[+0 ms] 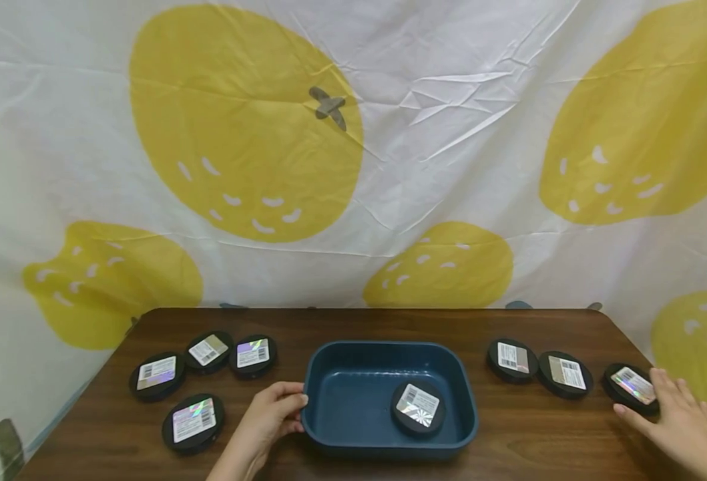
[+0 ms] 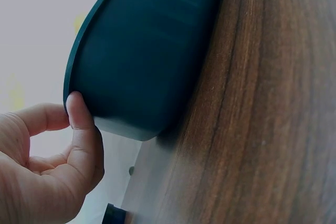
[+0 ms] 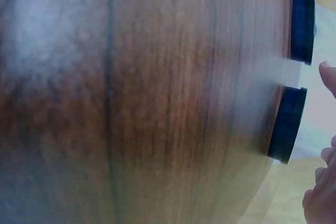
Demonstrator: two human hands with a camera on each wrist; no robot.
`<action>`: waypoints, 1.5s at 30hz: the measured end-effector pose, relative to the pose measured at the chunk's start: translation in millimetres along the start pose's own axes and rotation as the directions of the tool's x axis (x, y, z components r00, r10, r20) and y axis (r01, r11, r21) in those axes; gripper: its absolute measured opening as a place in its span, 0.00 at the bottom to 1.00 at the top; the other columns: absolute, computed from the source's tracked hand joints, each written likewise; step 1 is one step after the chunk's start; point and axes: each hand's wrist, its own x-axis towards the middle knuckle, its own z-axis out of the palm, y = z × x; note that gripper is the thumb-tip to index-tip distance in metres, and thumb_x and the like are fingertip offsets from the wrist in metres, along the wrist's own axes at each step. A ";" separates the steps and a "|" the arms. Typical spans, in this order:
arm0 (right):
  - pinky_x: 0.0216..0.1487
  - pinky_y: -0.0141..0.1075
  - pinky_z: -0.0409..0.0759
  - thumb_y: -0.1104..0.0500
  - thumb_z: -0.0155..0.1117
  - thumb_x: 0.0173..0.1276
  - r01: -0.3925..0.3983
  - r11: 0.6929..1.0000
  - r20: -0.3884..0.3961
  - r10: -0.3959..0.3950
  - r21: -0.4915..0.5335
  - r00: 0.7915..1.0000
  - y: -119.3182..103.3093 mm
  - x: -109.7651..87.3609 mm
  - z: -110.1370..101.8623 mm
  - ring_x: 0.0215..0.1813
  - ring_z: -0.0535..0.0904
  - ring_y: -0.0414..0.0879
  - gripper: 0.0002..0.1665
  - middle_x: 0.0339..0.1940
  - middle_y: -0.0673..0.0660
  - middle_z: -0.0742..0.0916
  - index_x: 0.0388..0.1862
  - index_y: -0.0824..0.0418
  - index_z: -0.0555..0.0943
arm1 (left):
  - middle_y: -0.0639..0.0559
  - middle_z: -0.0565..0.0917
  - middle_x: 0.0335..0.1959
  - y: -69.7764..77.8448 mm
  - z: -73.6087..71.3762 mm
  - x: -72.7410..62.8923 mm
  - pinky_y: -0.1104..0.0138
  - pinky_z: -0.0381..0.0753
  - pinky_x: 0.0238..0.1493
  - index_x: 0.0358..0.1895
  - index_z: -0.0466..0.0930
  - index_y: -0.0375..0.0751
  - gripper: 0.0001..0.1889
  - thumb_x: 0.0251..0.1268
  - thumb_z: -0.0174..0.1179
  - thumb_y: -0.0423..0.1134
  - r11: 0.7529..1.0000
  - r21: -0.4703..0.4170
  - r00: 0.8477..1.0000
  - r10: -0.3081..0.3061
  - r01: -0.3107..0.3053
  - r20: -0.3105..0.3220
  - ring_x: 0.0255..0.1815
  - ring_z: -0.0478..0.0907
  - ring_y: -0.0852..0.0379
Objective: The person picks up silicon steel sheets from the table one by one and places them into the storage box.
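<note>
A dark blue rectangular tray [image 1: 341,443] sits at the middle of the wooden table, with one black round disc [image 1: 418,407] lying inside toward its right. My left hand [image 1: 272,414] pinches the tray's left rim; the left wrist view shows thumb and finger on either side of the tray wall [image 2: 142,56]. At the far right, my right hand [image 1: 680,417] is spread beside a black disc [image 1: 631,389] with a shiny label. Seen from the right wrist, its fingers [image 3: 321,192] stand slightly apart from that disc [image 3: 287,124]. Whether any finger touches it is hard to tell.
Two more labelled discs [image 1: 512,359] [image 1: 565,374] lie right of the tray. Several others, such as one near disc [image 1: 193,423], lie to its left. Behind the wooden table [image 1: 533,441] hangs a white cloth [image 1: 449,167] printed with yellow fruit.
</note>
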 end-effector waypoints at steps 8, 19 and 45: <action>0.56 0.73 0.40 0.38 0.55 0.64 -0.014 0.997 -0.033 0.017 0.078 0.999 2.8 7.6 2.5 0.64 0.38 0.82 0.60 0.62 0.87 0.50 0.65 0.85 0.40 | 0.50 0.74 0.24 1.2 -1.5 0.2 0.71 0.75 0.23 0.50 0.69 0.19 0.18 0.58 0.54 0.28 1.000 0.000 1.000 -0.005 0.005 -0.008 0.23 0.71 0.59; 0.38 0.61 0.69 0.42 0.65 0.58 -0.141 0.968 -0.021 0.148 0.205 0.989 8.5 14.4 0.4 0.46 0.68 0.78 0.54 0.49 0.87 0.68 0.60 0.84 0.54 | 0.49 0.75 0.25 0.3 -1.1 -0.6 0.71 0.76 0.24 0.50 0.69 0.19 0.19 0.58 0.55 0.29 1.000 0.002 1.000 -0.010 0.010 0.000 0.24 0.72 0.59; 0.45 0.61 0.67 0.43 0.65 0.58 -0.235 0.932 0.065 0.225 0.278 0.972 15.2 25.7 8.8 0.48 0.65 0.78 0.60 0.49 0.89 0.63 0.60 0.90 0.46 | 0.49 0.74 0.25 -0.8 -2.1 -0.9 0.71 0.76 0.24 0.51 0.68 0.19 0.18 0.60 0.54 0.29 1.000 0.019 1.000 -0.014 0.014 -0.001 0.24 0.71 0.59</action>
